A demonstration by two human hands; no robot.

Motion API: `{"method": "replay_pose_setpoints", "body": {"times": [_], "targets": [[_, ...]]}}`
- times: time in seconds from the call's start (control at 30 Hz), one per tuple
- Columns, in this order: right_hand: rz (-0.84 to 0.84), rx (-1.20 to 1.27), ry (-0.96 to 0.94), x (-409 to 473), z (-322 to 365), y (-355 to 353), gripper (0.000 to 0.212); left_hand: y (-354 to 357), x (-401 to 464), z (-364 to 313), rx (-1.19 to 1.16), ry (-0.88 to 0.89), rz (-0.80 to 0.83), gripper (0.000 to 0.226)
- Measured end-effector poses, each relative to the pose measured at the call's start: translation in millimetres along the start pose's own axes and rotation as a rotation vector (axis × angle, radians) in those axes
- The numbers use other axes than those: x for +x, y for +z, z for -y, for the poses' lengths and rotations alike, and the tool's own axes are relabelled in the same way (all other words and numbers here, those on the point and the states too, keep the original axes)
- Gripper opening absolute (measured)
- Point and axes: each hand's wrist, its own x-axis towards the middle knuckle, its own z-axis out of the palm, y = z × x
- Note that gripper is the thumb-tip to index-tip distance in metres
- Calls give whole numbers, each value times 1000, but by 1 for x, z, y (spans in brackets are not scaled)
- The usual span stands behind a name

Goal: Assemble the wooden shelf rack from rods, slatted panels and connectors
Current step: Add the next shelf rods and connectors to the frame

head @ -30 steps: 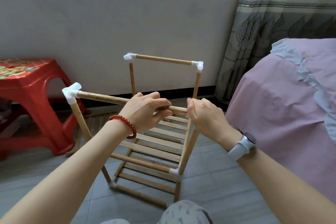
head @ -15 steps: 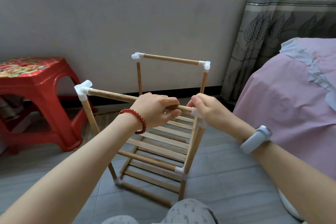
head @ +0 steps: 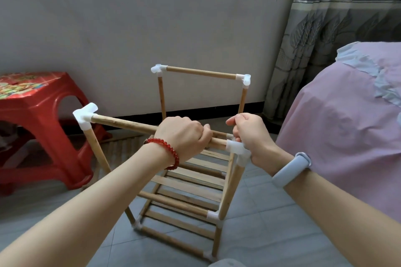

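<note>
Mid-frame, left hand [head: 184, 136] grips the light, stiff rod [head: 128, 124]; right hand [head: 251, 136] apparently pinches the slippery-looking connector [head: 235, 148].

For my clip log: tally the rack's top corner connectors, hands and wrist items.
Top corner connectors: 4
Hands: 2, left hand gripping the near top rod, right hand gripping the near-right connector
Wrist items: 2, red bead bracelet and pale band
Total: 8
</note>
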Motion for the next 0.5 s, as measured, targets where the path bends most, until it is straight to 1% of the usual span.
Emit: {"method": "replay_pose_setpoints", "body": {"times": [0.17, 0.27, 0.37, 0.5], "targets": [[-18, -32, 10, 6, 1, 13, 34, -2, 1, 3, -18, -3, 7, 51], [-20, -64, -7, 11, -3, 21, 34, 3, -3, 1, 17, 19, -53, 50], [-40, -100, -48, 16, -7, 26, 34, 7, -2, 5, 36, 24, -101, 50], [-55, -158, -136, 22, -4, 21, 33, 14, 10, 2, 59, -7, -106, 52]]}}
